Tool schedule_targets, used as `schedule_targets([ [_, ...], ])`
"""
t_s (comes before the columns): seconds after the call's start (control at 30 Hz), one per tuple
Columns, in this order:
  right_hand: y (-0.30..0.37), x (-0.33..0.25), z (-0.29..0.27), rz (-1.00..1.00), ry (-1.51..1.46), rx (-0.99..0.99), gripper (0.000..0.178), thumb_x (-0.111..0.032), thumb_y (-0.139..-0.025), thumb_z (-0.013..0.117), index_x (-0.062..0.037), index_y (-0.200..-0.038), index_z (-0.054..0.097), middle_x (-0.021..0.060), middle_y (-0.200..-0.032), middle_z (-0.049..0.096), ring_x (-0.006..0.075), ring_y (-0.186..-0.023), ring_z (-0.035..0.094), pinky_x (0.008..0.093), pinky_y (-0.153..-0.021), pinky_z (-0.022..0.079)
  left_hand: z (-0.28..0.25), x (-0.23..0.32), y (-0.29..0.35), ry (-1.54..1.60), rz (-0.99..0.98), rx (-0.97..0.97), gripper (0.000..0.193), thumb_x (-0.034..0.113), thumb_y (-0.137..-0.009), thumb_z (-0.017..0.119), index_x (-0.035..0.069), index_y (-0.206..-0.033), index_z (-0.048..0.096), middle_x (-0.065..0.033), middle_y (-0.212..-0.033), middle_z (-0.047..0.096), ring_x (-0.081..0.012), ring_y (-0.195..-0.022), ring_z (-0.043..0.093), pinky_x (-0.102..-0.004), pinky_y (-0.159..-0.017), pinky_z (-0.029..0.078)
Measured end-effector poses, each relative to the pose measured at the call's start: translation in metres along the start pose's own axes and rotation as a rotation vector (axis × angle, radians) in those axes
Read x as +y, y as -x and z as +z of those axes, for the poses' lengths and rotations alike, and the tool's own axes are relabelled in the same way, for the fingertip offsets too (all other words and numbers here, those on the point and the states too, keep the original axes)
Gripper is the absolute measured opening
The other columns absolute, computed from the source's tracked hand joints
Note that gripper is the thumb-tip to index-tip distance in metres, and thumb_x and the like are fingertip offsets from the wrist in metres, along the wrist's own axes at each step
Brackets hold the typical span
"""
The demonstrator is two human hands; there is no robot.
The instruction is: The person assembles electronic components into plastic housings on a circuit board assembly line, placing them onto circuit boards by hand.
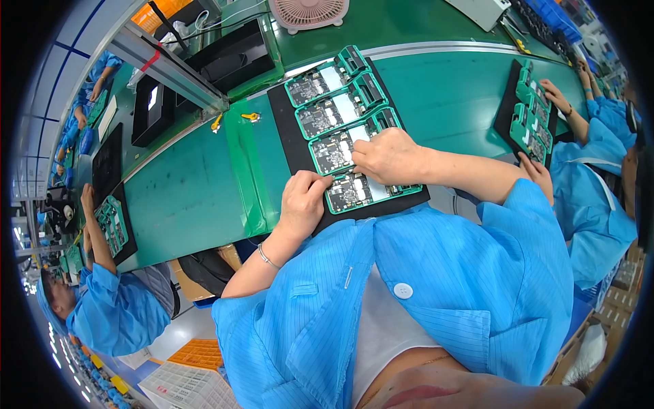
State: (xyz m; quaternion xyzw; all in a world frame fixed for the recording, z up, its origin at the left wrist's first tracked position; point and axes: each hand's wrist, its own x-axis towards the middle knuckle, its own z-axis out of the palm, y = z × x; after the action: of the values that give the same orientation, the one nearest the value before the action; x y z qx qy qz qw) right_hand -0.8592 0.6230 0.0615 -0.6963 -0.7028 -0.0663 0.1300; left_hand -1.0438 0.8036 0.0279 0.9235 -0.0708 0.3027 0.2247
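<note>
A black mat (pixel 289 140) lies in front of me, bearing a row of several green plastic housings. Each housing holds a dark circuit board and a pale silver block. My left hand (pixel 302 203) is closed, its thumb and forefinger pressed together at the left corner of the nearest housing (pixel 351 193). Just right of it, my right hand (pixel 388 157) is closed in a pinch over the border between that housing and the second one (pixel 332 153). Its fingertips touch the board area, and its knuckles cover part of both housings. Whatever either pinch holds is hidden.
A metal post (pixel 170 68) rises at the left beside black trays (pixel 231 58). Yellow-handled valves (pixel 251 117) sit on the green bench (pixel 184 180). A pink fan (pixel 310 12) stands at the back. Co-workers at both sides handle similar housings (pixel 531 112).
</note>
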Motion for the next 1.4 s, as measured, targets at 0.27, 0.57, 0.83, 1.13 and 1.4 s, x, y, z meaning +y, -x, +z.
schedule_targets([
  [0.27, 0.002, 0.001, -0.002, 0.013, -0.045, -0.024, 0.025, -0.025, -0.083, 0.078, -0.0070, -0.077, 0.061, 0.0064, -0.076, 0.059, 0.0267, -0.063, 0.068, 0.0415, -0.055, 0.054, 0.003, 0.002, 0.000, 0.001, 0.013, -0.008, 0.023, -0.007, -0.073, 0.069, 0.004, -0.094, 0.072, -0.0077, -0.084, 0.060, -0.0259, -0.080, 0.062, -0.0382, -0.068, 0.049],
  [0.57, 0.003, -0.006, 0.002, 0.016, -0.057, -0.029, 0.025, -0.025, -0.083, 0.078, -0.0073, -0.076, 0.062, 0.0063, -0.075, 0.060, 0.0268, -0.063, 0.068, 0.0418, -0.055, 0.054, -0.007, -0.005, -0.003, 0.019, 0.128, -0.195, 0.023, -0.007, -0.073, 0.067, 0.004, -0.093, 0.071, -0.0085, -0.081, 0.055, -0.0264, -0.077, 0.059, -0.0386, -0.068, 0.047],
  [0.83, 0.016, 0.014, -0.037, 0.219, -0.117, 0.281, 0.028, -0.030, -0.084, 0.080, -0.0085, -0.078, 0.062, 0.0057, -0.077, 0.059, 0.0278, -0.065, 0.065, 0.0393, -0.055, 0.048, -0.045, -0.046, -0.029, 0.031, -0.052, -0.201, 0.054, 0.012, -0.069, 0.085, 0.007, -0.120, 0.069, -0.0151, -0.117, 0.064, -0.0356, -0.105, 0.062, -0.0434, -0.090, 0.051],
  [1.13, 0.112, 0.052, -0.029, 0.822, -1.122, 0.745, 0.019, -0.018, -0.088, 0.082, -0.0054, -0.082, 0.069, -0.0050, -0.073, 0.060, 0.0030, -0.066, 0.051, 0.0232, -0.057, 0.037, -0.022, -0.091, -0.014, -0.018, -0.145, -0.386, 0.116, 0.030, -0.044, 0.098, 0.009, -0.149, 0.053, -0.0217, -0.155, 0.046, -0.0418, -0.130, 0.046, -0.0492, -0.112, 0.042],
  [1.4, 0.197, 0.044, -0.086, 0.927, -1.116, 1.216, 0.018, -0.018, -0.091, 0.077, -0.0064, -0.081, 0.066, -0.0058, -0.073, 0.057, 0.0016, -0.065, 0.045, 0.0216, -0.057, 0.031, 0.108, -0.040, -0.122, 0.110, 0.048, -0.396, 0.104, 0.041, -0.058, 0.095, 0.010, -0.149, 0.054, -0.0287, -0.152, 0.046, -0.0434, -0.131, 0.045, -0.0496, -0.113, 0.040],
])
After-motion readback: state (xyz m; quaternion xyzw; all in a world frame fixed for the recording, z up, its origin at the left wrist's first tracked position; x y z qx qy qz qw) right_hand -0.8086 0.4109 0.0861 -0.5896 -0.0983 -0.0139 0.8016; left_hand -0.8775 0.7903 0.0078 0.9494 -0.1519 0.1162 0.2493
